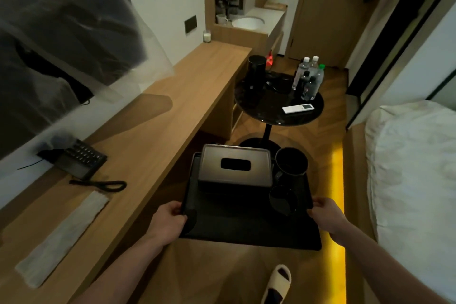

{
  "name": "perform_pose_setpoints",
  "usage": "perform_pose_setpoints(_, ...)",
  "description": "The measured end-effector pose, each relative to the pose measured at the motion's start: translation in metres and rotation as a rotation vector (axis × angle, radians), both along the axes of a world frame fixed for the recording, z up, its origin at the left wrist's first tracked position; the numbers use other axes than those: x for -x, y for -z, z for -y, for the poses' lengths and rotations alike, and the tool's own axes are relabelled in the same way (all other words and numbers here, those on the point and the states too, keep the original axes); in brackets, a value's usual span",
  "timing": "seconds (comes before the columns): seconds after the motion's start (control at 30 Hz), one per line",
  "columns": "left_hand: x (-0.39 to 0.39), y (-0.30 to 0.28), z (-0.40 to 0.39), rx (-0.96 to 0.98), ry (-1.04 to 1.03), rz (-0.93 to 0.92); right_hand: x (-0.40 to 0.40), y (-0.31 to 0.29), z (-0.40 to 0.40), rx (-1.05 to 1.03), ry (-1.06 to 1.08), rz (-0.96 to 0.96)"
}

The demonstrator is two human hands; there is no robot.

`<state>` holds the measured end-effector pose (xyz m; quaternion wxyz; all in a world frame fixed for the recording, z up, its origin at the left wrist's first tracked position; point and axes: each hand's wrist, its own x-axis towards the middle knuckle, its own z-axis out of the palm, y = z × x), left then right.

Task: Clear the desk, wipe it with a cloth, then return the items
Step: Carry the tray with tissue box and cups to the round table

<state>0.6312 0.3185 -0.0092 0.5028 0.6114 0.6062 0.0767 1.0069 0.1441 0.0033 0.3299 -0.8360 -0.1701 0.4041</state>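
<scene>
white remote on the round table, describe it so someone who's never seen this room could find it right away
Past the end of the long wooden desk stands a round black pedestal table. On its near edge, in front of the cluster of bottles, lies the white remote. It is the only flat, white, bar-shaped thing there, with a small screen at one end; everything else on that table is dark or upright.

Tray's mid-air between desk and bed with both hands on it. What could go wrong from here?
1. The left hand and right hand grip only the near corners of the flat black tray, while the grey metal tissue box and tall black mug sit at the far end; it may tip forward.
2. The mug stands by the tray's right edge and could slide off.
</scene>
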Motion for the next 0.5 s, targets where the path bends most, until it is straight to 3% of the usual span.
perform_pose_setpoints(0.5,-0.200,0.011,-0.057,0.014,-0.243,-0.025,-0.220,0.018,-0.130,0.053,-0.174,-0.032)
